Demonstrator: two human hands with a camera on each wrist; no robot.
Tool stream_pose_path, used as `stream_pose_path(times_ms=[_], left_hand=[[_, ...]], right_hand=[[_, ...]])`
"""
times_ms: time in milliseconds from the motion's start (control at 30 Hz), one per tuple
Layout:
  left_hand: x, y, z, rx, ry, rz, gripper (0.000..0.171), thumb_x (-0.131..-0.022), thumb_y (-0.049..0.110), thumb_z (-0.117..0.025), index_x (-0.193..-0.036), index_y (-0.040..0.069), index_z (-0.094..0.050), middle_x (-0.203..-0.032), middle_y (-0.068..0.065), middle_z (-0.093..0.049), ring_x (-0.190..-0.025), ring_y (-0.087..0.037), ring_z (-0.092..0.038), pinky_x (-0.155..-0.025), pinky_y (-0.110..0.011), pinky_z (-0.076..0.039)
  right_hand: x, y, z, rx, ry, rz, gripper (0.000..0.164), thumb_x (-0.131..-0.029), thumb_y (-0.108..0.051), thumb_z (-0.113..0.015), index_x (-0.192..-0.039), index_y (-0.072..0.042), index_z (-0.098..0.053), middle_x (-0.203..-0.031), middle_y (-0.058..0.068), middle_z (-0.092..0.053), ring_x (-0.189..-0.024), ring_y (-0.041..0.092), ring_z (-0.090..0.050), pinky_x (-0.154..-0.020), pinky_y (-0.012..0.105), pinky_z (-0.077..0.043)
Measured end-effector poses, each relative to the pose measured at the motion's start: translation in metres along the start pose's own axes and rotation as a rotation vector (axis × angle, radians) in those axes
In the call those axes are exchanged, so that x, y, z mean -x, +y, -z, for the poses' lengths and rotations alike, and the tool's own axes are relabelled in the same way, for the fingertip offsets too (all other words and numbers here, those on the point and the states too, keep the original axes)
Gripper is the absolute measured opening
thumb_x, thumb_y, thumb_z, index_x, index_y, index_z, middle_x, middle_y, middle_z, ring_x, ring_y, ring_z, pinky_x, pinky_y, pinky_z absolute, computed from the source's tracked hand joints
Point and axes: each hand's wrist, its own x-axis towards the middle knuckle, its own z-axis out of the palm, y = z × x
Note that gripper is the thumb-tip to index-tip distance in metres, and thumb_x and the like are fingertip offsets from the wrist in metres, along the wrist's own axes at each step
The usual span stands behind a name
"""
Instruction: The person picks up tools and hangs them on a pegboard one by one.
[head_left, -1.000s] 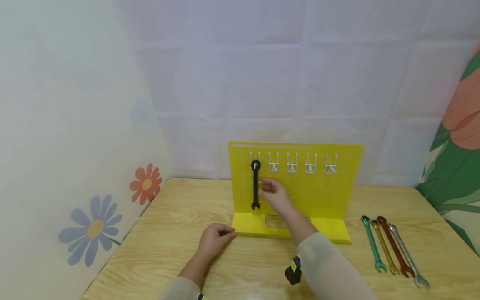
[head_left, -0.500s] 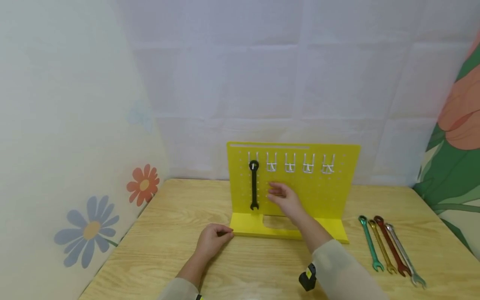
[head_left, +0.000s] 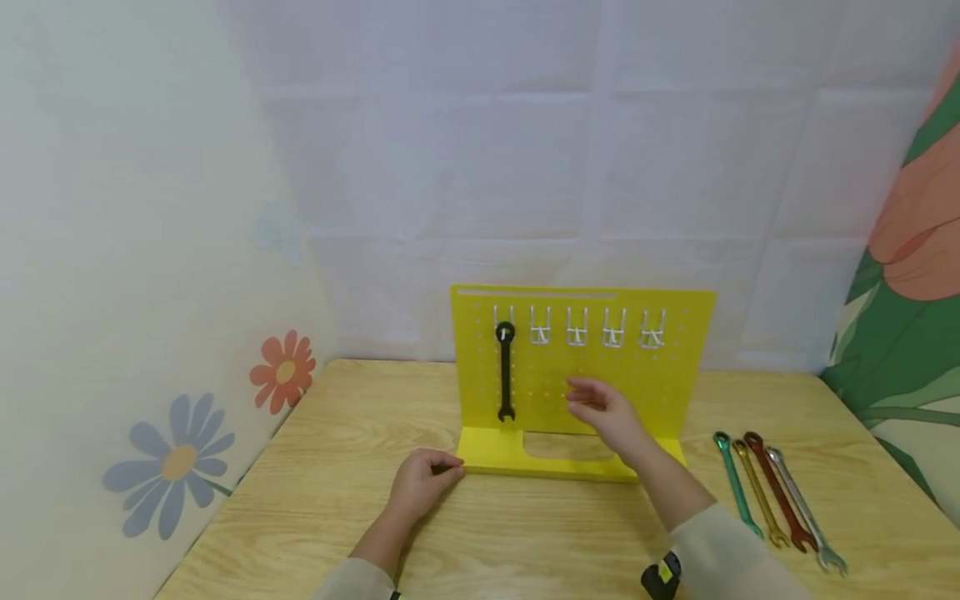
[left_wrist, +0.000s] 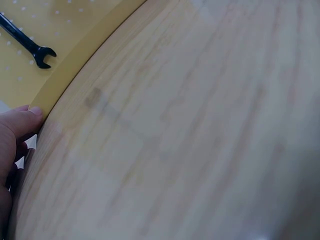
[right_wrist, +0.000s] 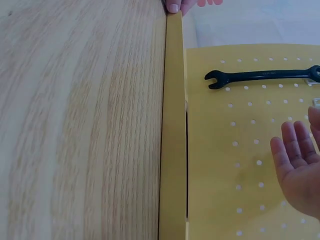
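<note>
At left, our left hand pinches the left end of the yellow pegboard between thumb and fingers, and just beyond it the black wrench hangs ring end up from the leftmost hook. Farther right, our right hand stands before the board, fingers loosely extended, holding nothing. At far right we have the green wrench, gold wrench, red wrench and silver wrench lying side by side on the table.
</note>
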Motion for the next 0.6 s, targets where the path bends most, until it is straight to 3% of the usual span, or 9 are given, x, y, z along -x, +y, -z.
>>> stream_pose_path(times_ms=[300,600], left_hand=[[0.000,0.000,0.000,-0.007,-0.006,0.002,0.005,-0.081,0.009,-0.078,-0.086,0.011,-0.078,-0.090,-0.001,-0.075,-0.088,-0.016,-0.066,-0.082,-0.032,-0.052],[-0.001,-0.001,-0.001,-0.013,-0.006,-0.002,0.006,-0.081,0.011,-0.079,-0.086,0.009,-0.078,-0.090,-0.001,-0.076,-0.089,-0.017,-0.067,-0.082,-0.033,-0.052]], right_hand=[[0.020,-0.003,0.017,0.002,-0.029,-0.005,0.046,-0.094,-0.008,-0.062,-0.136,0.007,-0.049,-0.125,0.028,-0.059,-0.096,0.003,-0.059,-0.085,0.017,-0.049],[0.044,-0.006,0.035,-0.018,-0.039,-0.041,0.048,-0.096,-0.009,-0.060,-0.139,0.008,-0.044,-0.126,0.026,-0.057,-0.101,0.007,-0.061,-0.087,0.020,-0.052]])
